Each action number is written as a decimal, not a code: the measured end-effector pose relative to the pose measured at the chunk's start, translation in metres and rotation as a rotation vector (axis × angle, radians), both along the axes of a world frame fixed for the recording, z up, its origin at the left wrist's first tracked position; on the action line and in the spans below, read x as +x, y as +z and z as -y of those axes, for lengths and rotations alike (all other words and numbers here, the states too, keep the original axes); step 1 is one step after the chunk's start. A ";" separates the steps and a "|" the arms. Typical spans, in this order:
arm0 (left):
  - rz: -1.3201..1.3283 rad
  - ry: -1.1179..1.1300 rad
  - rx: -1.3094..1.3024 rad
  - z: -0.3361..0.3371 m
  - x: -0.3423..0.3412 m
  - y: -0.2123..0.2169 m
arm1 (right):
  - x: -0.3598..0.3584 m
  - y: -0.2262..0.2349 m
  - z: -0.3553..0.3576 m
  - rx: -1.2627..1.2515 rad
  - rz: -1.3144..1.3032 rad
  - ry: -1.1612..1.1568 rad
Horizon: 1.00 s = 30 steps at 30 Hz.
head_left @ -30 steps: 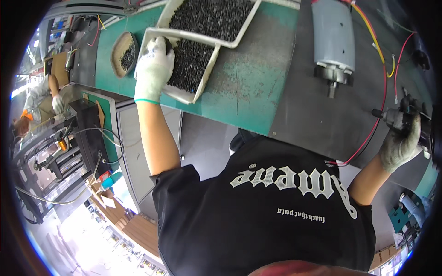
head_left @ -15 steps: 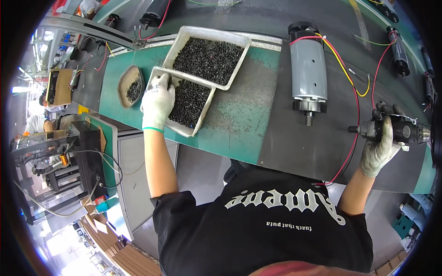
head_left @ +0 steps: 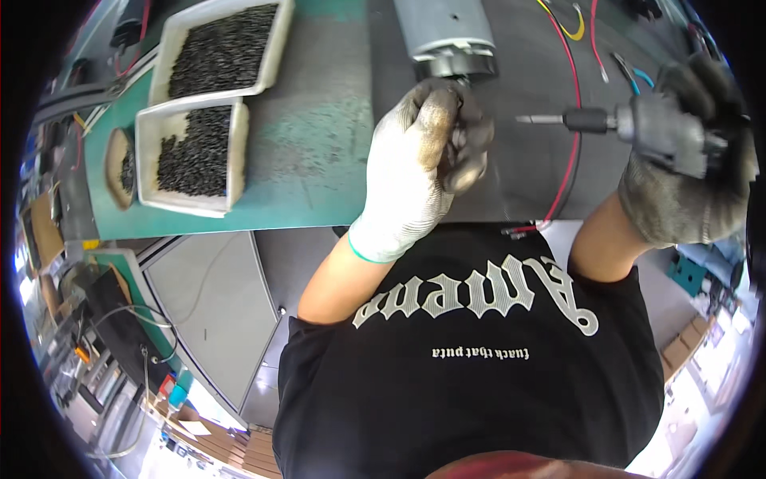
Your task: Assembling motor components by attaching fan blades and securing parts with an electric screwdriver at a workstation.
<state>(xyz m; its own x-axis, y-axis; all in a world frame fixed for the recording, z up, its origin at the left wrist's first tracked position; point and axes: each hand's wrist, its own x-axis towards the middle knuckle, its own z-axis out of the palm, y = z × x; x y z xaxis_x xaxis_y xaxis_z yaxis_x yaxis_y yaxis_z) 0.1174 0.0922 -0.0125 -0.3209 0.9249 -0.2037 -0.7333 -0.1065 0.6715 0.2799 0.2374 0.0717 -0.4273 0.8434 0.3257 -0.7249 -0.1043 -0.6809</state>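
Note:
A grey cylindrical motor (head_left: 447, 28) with a black end lies on the bench, its lower end toward me. Just below that end is my left hand (head_left: 407, 172) in a white knitted glove with dirty fingertips. Its fingers are curled together by the motor's shaft and hide most of it; what they pinch, if anything, I cannot make out. My right hand (head_left: 686, 199), in a grey-stained glove, is wrapped round a power screwdriver (head_left: 662, 132). The tool's bit points left toward my left hand, apart from it. Motion blurs the right hand.
At left, two white trays (head_left: 237, 152) hold many small black parts, beside a smaller oval dish (head_left: 116, 172). A red wire (head_left: 576, 88) crosses the bench between motor and screwdriver. Blue-handled pliers (head_left: 634, 80) lie behind the tool. A light cabinet panel (head_left: 211, 311) stands below the bench.
My left hand has left the nearer tray of black parts and come right to the motor's shaft end. The screwdriver in my right hand is raised closer. The whole view has shifted.

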 end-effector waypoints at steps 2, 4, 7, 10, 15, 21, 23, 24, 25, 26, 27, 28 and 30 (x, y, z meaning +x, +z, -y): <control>0.261 -0.006 0.049 -0.004 0.009 -0.008 | -0.001 -0.002 0.012 0.002 0.030 -0.009; 0.302 -0.037 0.098 -0.006 0.008 -0.015 | -0.017 -0.001 0.032 0.010 0.039 0.001; 0.358 -0.075 0.196 -0.009 0.009 -0.016 | -0.008 -0.006 0.013 0.022 0.033 0.032; 0.246 -0.054 0.180 -0.007 0.009 -0.018 | 0.010 -0.011 0.006 0.020 0.017 0.074; 0.057 -0.036 0.181 -0.008 0.016 -0.012 | 0.001 -0.014 0.018 0.012 -0.005 0.161; 0.140 -0.012 0.000 -0.006 0.020 -0.008 | 0.016 -0.016 0.007 -0.004 -0.011 0.272; 0.192 -0.040 -0.056 -0.004 0.022 -0.006 | 0.012 -0.016 0.000 -0.012 -0.015 0.310; 0.193 -0.036 -0.060 -0.002 0.022 -0.007 | 0.011 -0.015 0.003 -0.014 -0.018 0.329; 0.265 -0.109 -0.061 0.001 0.022 -0.009 | 0.006 -0.019 0.002 -0.017 -0.021 0.348; 0.337 -0.181 -0.062 0.005 0.022 -0.013 | 0.002 -0.024 0.008 -0.020 -0.025 0.367; 0.409 -0.253 -0.061 0.009 0.022 -0.019 | -0.001 -0.025 0.008 -0.023 -0.029 0.386; 0.601 -0.399 0.023 0.010 0.020 -0.023 | -0.001 -0.025 0.008 -0.024 -0.032 0.401; 0.615 -0.313 -0.081 0.011 0.027 -0.025 | -0.013 -0.031 0.007 -0.023 -0.039 0.430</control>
